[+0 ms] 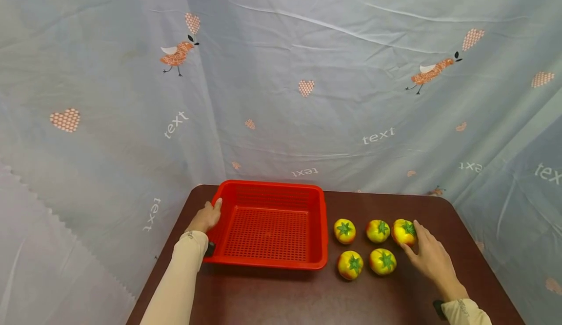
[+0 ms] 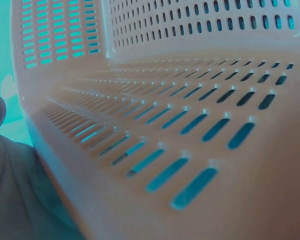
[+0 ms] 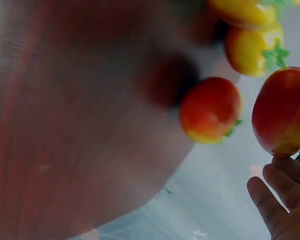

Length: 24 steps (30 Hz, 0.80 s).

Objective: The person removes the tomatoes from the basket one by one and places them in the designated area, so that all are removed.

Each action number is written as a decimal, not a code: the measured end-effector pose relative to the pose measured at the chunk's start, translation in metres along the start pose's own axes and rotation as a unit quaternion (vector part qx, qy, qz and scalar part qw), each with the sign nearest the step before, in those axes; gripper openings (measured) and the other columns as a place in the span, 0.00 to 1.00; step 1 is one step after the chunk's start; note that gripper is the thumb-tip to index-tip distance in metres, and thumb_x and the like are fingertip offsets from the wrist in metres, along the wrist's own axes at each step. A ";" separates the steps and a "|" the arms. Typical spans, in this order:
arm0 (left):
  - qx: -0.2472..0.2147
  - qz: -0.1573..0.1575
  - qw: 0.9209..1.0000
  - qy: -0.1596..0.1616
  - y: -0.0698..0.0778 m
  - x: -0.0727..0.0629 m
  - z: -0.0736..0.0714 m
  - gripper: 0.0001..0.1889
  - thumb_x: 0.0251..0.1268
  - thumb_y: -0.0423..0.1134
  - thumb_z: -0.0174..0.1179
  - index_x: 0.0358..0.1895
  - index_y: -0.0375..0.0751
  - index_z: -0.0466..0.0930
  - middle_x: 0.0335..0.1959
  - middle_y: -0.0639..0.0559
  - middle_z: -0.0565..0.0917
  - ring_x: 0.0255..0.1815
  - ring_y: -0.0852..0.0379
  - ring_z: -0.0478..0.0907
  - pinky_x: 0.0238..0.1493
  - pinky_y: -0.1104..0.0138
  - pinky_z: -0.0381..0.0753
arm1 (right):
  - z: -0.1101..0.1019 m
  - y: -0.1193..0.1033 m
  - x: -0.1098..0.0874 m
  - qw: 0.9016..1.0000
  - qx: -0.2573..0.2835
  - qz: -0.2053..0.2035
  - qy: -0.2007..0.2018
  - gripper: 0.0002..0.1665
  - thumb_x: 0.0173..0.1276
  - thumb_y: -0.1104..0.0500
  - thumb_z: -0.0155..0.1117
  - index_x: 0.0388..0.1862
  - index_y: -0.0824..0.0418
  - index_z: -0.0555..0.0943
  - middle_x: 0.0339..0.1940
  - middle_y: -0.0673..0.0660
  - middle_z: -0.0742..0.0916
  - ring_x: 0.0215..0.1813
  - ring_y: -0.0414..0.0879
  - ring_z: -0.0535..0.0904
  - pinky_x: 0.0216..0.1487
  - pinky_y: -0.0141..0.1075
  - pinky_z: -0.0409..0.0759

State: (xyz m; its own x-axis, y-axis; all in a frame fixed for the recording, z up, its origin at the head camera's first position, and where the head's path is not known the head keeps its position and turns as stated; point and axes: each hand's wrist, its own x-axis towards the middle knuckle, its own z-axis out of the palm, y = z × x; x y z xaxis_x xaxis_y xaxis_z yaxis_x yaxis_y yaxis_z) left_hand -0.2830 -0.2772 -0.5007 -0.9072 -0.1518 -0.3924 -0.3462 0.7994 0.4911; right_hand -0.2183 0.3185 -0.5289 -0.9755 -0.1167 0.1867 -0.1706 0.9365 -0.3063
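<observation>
At the left side of a red plastic basket (image 1: 270,263), my left hand (image 1: 208,216) rests on the rim with its fingers extended. In the left wrist view the slotted basket floor (image 2: 155,135) fills most of the picture, in odd colours, and part of the hand (image 2: 10,180) shows outside the wall. My right hand (image 1: 432,259) reaches the rearmost right tomato (image 1: 403,233), thumb and fingers spread beside it. The right wrist view has straight fingers (image 3: 282,185) right at the underside of a red and yellow tomato (image 3: 282,112).
Several more yellow-red tomatoes with green star-shaped tops lie between basket and right hand: two at the back (image 1: 344,231) (image 1: 377,231), two in front (image 1: 350,265) (image 1: 383,261). The dark brown table (image 1: 272,295) ends at a pale patterned curtain (image 1: 281,134).
</observation>
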 end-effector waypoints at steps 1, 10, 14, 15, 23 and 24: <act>-0.001 -0.001 1.000 -0.002 0.000 0.000 0.000 0.45 0.77 0.62 0.19 0.73 0.17 0.37 0.69 0.17 0.56 0.68 0.24 0.61 0.69 0.38 0.60 | 0.003 0.001 -0.002 1.000 -0.001 0.005 -0.007 0.48 0.63 0.54 0.69 0.72 0.77 0.59 0.64 0.82 0.71 0.59 0.77 0.71 0.55 0.68 0.71; 0.000 -0.008 1.000 -0.019 0.001 -0.002 -0.005 0.45 0.77 0.63 0.18 0.74 0.18 0.32 0.73 0.19 0.49 0.72 0.24 0.52 0.72 0.37 0.53 | 0.024 0.008 -0.017 1.000 -0.009 0.010 -0.027 0.47 0.62 0.53 0.70 0.70 0.78 0.61 0.61 0.82 0.73 0.56 0.76 0.74 0.54 0.66 0.73; 0.005 -0.007 1.000 -0.021 0.000 -0.002 -0.005 0.45 0.77 0.62 0.19 0.74 0.18 0.33 0.73 0.20 0.48 0.73 0.24 0.52 0.72 0.37 0.54 | 0.029 0.010 -0.021 1.000 -0.010 0.015 -0.024 0.47 0.62 0.53 0.70 0.69 0.77 0.62 0.61 0.81 0.74 0.55 0.76 0.75 0.54 0.66 0.73; 0.005 -0.007 1.000 -0.022 0.000 -0.002 -0.005 0.45 0.77 0.62 0.19 0.74 0.18 0.32 0.74 0.20 0.48 0.73 0.24 0.52 0.72 0.37 0.53 | 0.030 0.010 -0.021 1.000 -0.009 0.016 -0.023 0.47 0.61 0.53 0.70 0.69 0.77 0.62 0.61 0.81 0.74 0.55 0.76 0.75 0.54 0.66 0.73; 0.003 -0.010 1.000 -0.027 0.001 -0.003 -0.007 0.45 0.77 0.62 0.19 0.74 0.19 0.31 0.74 0.20 0.47 0.72 0.24 0.53 0.71 0.36 0.55 | 0.032 0.019 -0.025 0.999 -0.006 0.029 -0.034 0.47 0.62 0.52 0.69 0.70 0.78 0.61 0.62 0.80 0.73 0.57 0.75 0.74 0.55 0.66 0.72; 0.003 -0.009 1.000 -0.028 0.002 -0.003 -0.007 0.45 0.77 0.62 0.19 0.74 0.19 0.31 0.74 0.20 0.47 0.72 0.24 0.52 0.71 0.36 0.54 | 0.032 0.020 -0.026 0.999 -0.005 0.033 -0.038 0.47 0.62 0.52 0.70 0.70 0.78 0.61 0.63 0.80 0.73 0.57 0.75 0.73 0.55 0.66 0.72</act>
State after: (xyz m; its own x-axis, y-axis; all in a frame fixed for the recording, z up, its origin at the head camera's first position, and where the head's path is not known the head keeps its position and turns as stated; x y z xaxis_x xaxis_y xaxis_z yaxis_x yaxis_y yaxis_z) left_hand -0.2823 -0.2795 -0.4932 -0.8860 -0.1347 -0.4438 -0.3616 0.7998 0.4792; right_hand -0.2009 0.3294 -0.5699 -0.9924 -0.0793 0.0940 -0.1046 0.9464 -0.3056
